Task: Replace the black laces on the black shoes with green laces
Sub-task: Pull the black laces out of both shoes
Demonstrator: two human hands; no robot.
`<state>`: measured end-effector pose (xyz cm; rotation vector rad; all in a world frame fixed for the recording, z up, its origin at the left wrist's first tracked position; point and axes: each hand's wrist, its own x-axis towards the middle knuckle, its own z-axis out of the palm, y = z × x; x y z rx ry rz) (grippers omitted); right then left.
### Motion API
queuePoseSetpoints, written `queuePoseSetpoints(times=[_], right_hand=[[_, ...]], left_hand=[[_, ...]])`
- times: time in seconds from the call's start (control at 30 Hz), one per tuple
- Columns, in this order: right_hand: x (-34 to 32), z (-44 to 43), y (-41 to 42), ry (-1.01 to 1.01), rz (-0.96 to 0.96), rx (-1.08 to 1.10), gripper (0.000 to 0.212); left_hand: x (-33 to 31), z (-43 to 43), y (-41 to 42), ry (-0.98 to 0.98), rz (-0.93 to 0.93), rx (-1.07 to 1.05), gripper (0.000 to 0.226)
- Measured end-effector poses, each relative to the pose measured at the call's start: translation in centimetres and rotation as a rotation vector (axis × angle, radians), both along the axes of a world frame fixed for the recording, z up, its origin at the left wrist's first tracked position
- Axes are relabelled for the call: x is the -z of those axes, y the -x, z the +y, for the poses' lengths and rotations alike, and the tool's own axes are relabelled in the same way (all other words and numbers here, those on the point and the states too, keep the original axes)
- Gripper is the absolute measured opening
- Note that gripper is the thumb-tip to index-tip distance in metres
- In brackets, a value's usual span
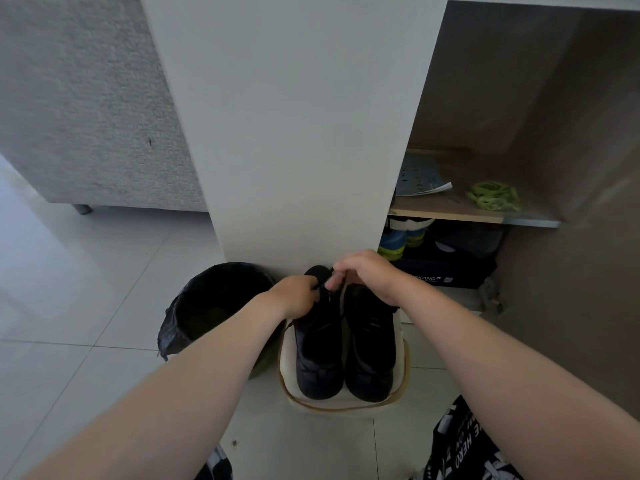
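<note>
While pinching the black lace (323, 280) in left hand (298, 295) and right hand (367, 271) atop the left shoe (318, 348) on the stool (346, 406), seemed mid-unlacing; next called for drawing it through the eyelets, then fetching green laces (493, 196) off the shelf (446, 212).

black-lined bin (207, 306) | grey sofa (86, 98) | booklet (420, 180) on shelf (446, 211)

1. The black shoes (318, 355) are matt, with a dull sheen on their smooth toes; the black lace (323, 279) is a thin matt cord.
2. The green laces (493, 196) look like flat woven cloth.
3. The bin liner (194, 306) is glossy, crinkled black plastic.
4. The floor tiles (86, 271) are smooth and glossy.
5. The sofa (86, 116) is rough grey cloth.
6. The panel (294, 116) is smooth matt white; the shelf (446, 207) is wood-grained board.
</note>
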<state>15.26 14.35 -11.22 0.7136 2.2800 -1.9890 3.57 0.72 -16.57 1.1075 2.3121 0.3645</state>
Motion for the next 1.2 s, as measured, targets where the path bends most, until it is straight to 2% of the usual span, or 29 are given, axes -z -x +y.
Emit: queuePoseSetpoints(times=[0.07,0.1,0.17,0.23,0.27,0.3,0.4,0.53,0.63,0.77,0.83,0.93,0.97,1.03,1.1,1.2], right_hand=[[0.2,0.2,0.0,0.054,-0.045,0.033,0.022],[0.3,0.4,0.1,-0.005,-0.073,0.064,0.020],[0.2,1.0,0.1,-0.332,-0.077,0.059,0.021],[0.0,1.2,0.1,-0.822,-0.063,-0.070,0.026],[0.0,0.9,0.2,-0.999,-0.071,-0.114,0.027],[-0.1,0.6,0.3,-1.074,-0.062,-0.133,0.026],[0.0,-0.5,1.2,-0.960,0.004,-0.137,0.024],[0.4,-0.4,1.6,-0.669,-0.003,-0.025,0.025],[0.6,0.1,1.3,-0.522,-0.067,-0.010,0.029],[1.1,0.9,0.6,-0.292,-0.208,-0.137,0.031],[1.2,1.1,0.6,-0.377,-0.243,-0.137,0.035],[1.0,0.6,1.5,-0.823,-0.148,-0.028,0.037],[0.9,0.0,1.8,-0.899,-0.101,0.016,0.036],[0.9,-1.2,2.3,-0.883,-0.014,0.082,0.032],[1.4,-1.6,2.6,-0.781,0.017,0.108,0.033],[2.4,-0.6,2.3,-0.617,-0.120,-0.002,0.035]], left_hand=[[0.0,0.0,0.3,-0.011,-0.030,-0.008,0.017],[0.0,-0.1,0.5,-0.025,-0.053,-0.016,0.018],[0.1,-0.1,0.8,-0.063,-0.126,-0.045,0.018],[-0.2,-0.1,0.8,-0.083,-0.163,-0.075,0.019],[-0.4,-0.1,0.8,-0.093,-0.153,-0.085,0.020],[-0.6,0.0,0.7,-0.107,-0.122,-0.093,0.020],[-2.1,0.5,0.2,-0.200,-0.058,-0.104,0.017],[-4.9,1.9,0.9,-0.306,-0.232,-0.328,0.025],[-5.1,1.1,1.9,-0.352,-0.540,-0.437,0.024],[-4.0,0.0,2.8,-0.479,-0.565,-0.474,0.032],[-3.5,0.2,2.9,-0.542,-0.598,-0.558,0.032],[-2.8,0.5,2.9,-0.517,-0.469,-0.674,0.030],[-2.6,0.6,2.9,-0.513,-0.460,-0.712,0.028],[-2.3,0.8,2.8,-0.505,-0.481,-0.773,0.026],[-2.1,0.8,2.8,-0.471,-0.470,-0.794,0.025],[-2.0,0.5,3.2,-0.506,-0.481,-0.855,0.022]])
